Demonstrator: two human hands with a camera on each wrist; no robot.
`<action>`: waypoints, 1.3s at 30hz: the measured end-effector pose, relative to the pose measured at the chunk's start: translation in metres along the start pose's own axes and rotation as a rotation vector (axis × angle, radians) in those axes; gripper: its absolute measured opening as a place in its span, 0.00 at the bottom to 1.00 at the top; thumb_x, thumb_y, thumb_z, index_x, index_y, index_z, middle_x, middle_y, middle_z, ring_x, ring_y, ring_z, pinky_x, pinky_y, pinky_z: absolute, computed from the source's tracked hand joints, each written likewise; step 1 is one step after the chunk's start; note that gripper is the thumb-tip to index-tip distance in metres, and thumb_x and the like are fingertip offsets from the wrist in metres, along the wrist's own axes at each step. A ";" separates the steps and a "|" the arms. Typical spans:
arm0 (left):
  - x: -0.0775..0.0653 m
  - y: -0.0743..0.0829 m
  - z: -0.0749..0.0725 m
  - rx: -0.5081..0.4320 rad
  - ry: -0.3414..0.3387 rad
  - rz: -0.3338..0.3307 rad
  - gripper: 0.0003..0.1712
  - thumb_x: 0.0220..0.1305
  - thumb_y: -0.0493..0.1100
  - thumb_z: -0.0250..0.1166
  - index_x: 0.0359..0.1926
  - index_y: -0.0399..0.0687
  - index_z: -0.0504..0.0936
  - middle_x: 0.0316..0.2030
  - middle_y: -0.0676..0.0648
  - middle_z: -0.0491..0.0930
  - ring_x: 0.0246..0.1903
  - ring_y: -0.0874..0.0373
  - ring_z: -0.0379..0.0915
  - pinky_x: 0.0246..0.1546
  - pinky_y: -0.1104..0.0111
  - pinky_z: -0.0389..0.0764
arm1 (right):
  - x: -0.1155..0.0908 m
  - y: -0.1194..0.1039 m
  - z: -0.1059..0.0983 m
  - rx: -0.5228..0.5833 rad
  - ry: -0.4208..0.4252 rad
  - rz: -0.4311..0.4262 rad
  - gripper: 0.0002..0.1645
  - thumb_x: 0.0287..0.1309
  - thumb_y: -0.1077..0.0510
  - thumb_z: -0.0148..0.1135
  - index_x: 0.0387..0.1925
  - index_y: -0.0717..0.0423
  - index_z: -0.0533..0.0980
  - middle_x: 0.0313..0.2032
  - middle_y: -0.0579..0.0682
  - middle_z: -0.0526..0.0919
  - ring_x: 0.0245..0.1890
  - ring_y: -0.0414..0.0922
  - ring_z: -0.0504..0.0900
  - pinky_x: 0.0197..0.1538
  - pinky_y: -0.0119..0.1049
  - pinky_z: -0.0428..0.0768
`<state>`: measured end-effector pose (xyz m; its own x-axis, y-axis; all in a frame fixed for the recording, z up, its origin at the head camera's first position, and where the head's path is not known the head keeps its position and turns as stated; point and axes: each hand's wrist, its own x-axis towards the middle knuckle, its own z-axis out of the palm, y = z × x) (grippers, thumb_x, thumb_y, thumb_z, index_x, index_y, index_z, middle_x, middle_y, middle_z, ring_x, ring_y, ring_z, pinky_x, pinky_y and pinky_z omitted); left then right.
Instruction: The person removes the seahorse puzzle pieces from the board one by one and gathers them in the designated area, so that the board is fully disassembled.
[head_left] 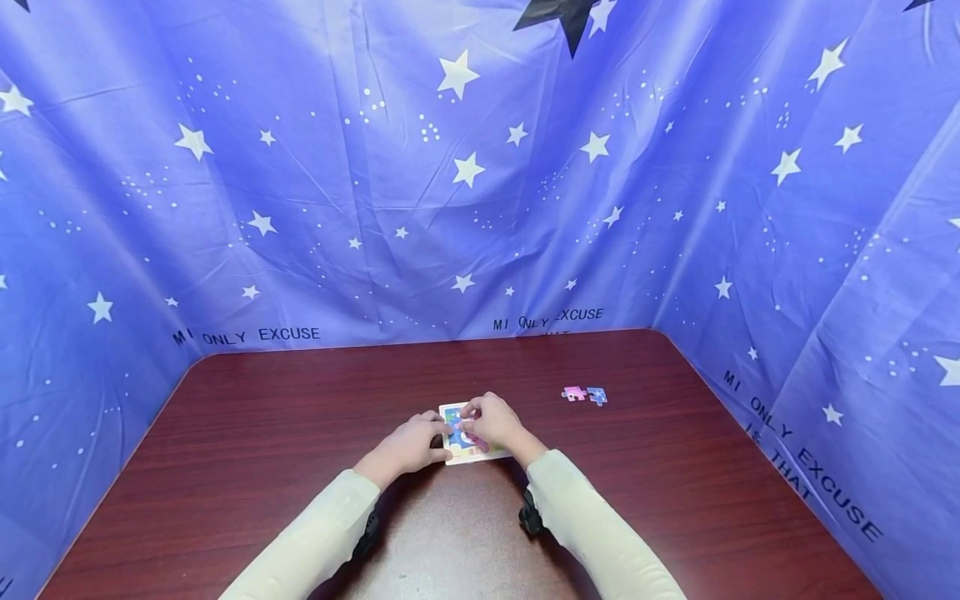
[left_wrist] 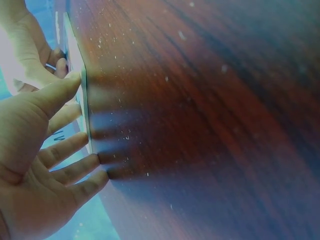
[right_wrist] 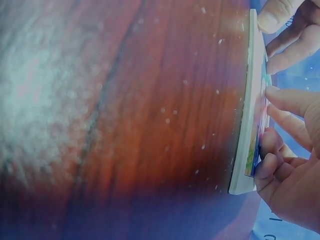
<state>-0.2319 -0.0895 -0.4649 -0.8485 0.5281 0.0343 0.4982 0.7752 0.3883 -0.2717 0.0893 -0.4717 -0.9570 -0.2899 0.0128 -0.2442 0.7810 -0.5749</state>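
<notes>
A small jigsaw puzzle board [head_left: 450, 457] with a pale frame and a colourful picture lies flat on the table in the head view. My left hand [head_left: 411, 443] rests at its left side, fingers fairly straight and spread. In the left wrist view the left thumb [left_wrist: 67, 90] touches the board's edge. My right hand [head_left: 497, 421] is over the picture, thumb and forefinger tips down on it. The right wrist view shows its other fingers [right_wrist: 270, 165] curled against the picture. I cannot tell whether a piece is between the right fingertips.
A pink puzzle piece [head_left: 573, 393] and a blue puzzle piece [head_left: 597, 396] lie side by side to the right of the board. The dark red wooden table [head_left: 300, 417] ends at a blue star-printed curtain [head_left: 405, 167] behind and at both sides.
</notes>
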 end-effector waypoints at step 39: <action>0.001 0.000 0.002 0.000 0.014 -0.008 0.20 0.55 0.47 0.68 0.48 0.43 0.81 0.49 0.42 0.76 0.48 0.47 0.72 0.49 0.57 0.75 | -0.003 0.000 0.000 0.030 0.011 -0.017 0.07 0.47 0.56 0.69 0.31 0.53 0.82 0.29 0.48 0.73 0.28 0.41 0.72 0.30 0.32 0.69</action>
<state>-0.2322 -0.0886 -0.4666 -0.8549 0.5170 0.0437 0.4912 0.7793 0.3890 -0.2695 0.0906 -0.4717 -0.9546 -0.2963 0.0317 -0.2556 0.7593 -0.5984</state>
